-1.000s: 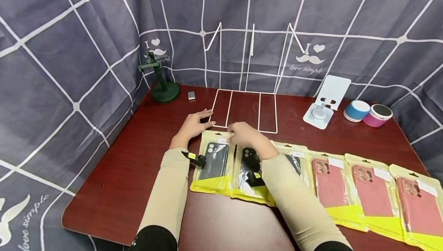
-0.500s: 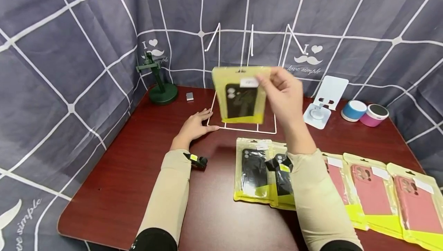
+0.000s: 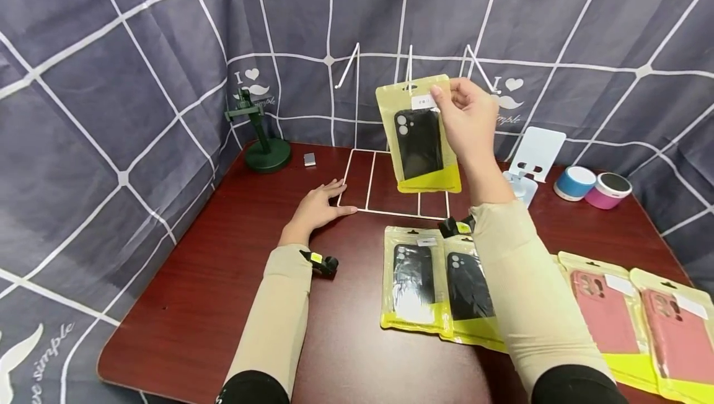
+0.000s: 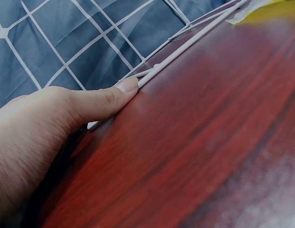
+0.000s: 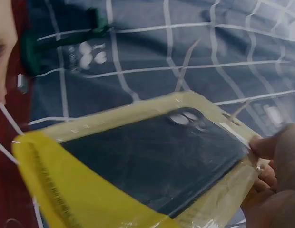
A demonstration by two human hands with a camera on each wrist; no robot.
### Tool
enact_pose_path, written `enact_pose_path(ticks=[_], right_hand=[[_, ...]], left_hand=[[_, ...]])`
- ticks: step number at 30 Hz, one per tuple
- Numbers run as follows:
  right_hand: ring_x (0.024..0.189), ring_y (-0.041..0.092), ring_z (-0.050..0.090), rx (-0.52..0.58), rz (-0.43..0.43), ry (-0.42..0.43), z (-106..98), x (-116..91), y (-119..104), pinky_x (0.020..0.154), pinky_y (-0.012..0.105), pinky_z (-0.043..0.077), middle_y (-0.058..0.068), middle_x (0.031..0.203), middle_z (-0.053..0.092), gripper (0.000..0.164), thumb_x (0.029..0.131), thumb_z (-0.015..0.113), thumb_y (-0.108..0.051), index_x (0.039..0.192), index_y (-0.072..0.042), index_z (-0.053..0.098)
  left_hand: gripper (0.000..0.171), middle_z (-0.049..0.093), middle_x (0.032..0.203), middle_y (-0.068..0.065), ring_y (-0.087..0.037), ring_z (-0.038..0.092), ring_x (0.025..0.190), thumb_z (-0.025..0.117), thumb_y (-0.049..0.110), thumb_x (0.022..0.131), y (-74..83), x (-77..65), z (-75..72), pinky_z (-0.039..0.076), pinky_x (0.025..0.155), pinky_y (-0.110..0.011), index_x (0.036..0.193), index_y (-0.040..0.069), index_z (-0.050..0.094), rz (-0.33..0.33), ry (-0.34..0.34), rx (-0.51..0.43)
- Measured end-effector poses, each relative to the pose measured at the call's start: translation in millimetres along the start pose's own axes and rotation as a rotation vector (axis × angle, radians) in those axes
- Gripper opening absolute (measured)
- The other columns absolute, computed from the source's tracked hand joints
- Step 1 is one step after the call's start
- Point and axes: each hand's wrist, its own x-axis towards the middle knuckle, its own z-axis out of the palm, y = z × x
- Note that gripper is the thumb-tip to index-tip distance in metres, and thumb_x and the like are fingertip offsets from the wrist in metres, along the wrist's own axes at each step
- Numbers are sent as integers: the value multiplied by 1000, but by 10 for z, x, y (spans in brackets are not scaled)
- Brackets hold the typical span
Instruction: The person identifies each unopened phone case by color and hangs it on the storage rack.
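Observation:
My right hand [image 3: 471, 116] pinches the top right corner of a yellow-edged clear bag [image 3: 426, 181] with a black phone case [image 3: 418, 144] inside. The bag hangs upright in front of the white wire rack [image 3: 357, 103], its slot right at the tip of the middle hook [image 3: 410, 66]. In the right wrist view a hook [image 5: 240, 109] meets the slot region of the bag. My left hand [image 3: 318, 209] lies with fingers spread at the left front corner of the rack's base, thumb [image 4: 126, 88] on the wire.
Two bagged black cases [image 3: 413, 280] lie side by side on the table [image 3: 223, 292]. Bagged pink cases [image 3: 605, 314] lie further right, partly behind my right sleeve. A green stand [image 3: 268, 153], white phone stand [image 3: 538, 147], blue speaker [image 3: 574, 184] and pink speaker [image 3: 608, 190] stand at the back.
My right hand has picked up the leftmost bagged black case from the table and raised it up and right to the middle hook. The left hand has stayed at the rack's base.

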Motion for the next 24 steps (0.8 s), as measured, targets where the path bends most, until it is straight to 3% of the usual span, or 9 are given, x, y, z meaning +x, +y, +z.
enact_pose_path(ticks=[7,17,21,24], right_hand=[[53,5,46,182,202,11,252,505,735,50,23,31,-2,71,70,15,90,78,-24,90,-9,75],[55,3,48,68,292,55,440,728,824,53,23,34,-7,73,69,15,91,77,-30,86,-17,71],[57,3,52,56,312,70,427,728,842,55,22,37,-9,73,69,15,91,76,-30,89,-16,72],[68,5,59,109,313,53,403,704,875,63,21,43,-6,82,72,17,92,75,-27,99,-12,73]], left_hand=[[86,37,160,1,-36,26,149,68,71,81,8,10,-8,23,120,-52,151,24,48,-22,-5,6],[86,36,160,2,-35,25,150,69,70,82,15,-19,-14,21,120,-51,151,24,48,-27,-8,-4],[87,37,160,2,-34,26,150,68,71,81,12,-3,-7,22,120,-50,151,24,48,-20,-5,-1],[86,38,159,2,-34,26,149,69,70,81,7,10,-3,23,120,-50,151,23,49,-15,0,0]])
